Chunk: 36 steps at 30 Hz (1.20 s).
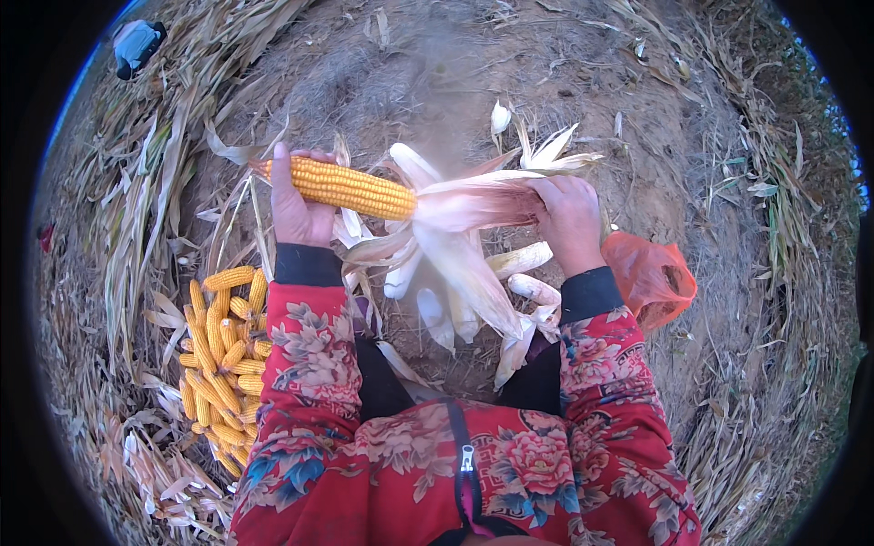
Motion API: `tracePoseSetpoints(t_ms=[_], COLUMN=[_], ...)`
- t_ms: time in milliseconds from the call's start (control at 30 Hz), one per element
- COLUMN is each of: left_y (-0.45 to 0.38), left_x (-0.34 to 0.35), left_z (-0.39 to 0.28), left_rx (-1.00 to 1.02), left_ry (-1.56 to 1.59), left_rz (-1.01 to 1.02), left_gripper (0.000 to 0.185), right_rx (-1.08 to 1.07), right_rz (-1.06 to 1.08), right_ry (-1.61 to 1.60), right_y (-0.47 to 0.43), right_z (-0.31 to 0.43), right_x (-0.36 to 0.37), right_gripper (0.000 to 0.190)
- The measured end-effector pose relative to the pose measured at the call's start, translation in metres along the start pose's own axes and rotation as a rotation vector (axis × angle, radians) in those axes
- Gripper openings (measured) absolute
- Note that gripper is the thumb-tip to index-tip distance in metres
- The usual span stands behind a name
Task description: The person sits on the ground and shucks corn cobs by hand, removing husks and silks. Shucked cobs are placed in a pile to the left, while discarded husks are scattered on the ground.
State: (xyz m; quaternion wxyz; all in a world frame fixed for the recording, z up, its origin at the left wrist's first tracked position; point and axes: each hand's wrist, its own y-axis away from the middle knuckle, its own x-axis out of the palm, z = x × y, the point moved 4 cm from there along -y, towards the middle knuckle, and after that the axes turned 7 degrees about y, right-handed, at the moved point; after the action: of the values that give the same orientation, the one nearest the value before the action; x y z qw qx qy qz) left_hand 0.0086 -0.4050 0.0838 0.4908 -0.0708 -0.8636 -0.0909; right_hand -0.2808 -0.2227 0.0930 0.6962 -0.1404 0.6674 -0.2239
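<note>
A bare yellow ear of corn (351, 188) lies across my left hand (304, 205), which grips it near its tip. At its right end the pale husk (464, 205) is peeled back but still joined to the base. My right hand (567, 211) holds a bunch of these husk leaves, pulled out to the right; its fingertips are partly hidden. Other husk leaves hang down from the ear's base. Below, on the soil between my legs, lie several ears still in their husks (520, 260).
A pile of husked yellow corn ears (222, 355) lies by my left arm. To the right of my right wrist sits an orange plastic bag (649, 280). Dry corn stalks (157, 170) cover the ground at left. A person (136, 46) is far off at upper left.
</note>
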Motion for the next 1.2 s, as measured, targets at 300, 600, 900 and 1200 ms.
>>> tracePoseSetpoints(t_ms=[300, 600, 900, 1200], left_y=[0.002, -0.005, -0.010, -0.004], left_x=[0.006, -0.013, -0.013, -0.011], left_z=[0.006, -0.009, 0.006, 0.003], left_rx=[0.082, 0.206, 0.051, 0.155], left_ry=[-0.127, -0.273, -0.194, -0.359], left_rz=[-0.054, -0.103, -0.072, -0.153], left_gripper=[0.028, 0.027, 0.029, 0.027], right_rx=[0.283, 0.805, 0.195, 1.010], right_rz=[-0.224, 0.073, -0.056, -0.034], right_ry=[-0.316, -1.136, -0.374, -0.289], right_y=[0.003, 0.001, 0.007, 0.147], right_z=[-0.040, -0.028, -0.006, -0.268], right_x=[0.000, -0.003, 0.014, -0.093], right_gripper=[0.019, 0.030, 0.010, 0.022])
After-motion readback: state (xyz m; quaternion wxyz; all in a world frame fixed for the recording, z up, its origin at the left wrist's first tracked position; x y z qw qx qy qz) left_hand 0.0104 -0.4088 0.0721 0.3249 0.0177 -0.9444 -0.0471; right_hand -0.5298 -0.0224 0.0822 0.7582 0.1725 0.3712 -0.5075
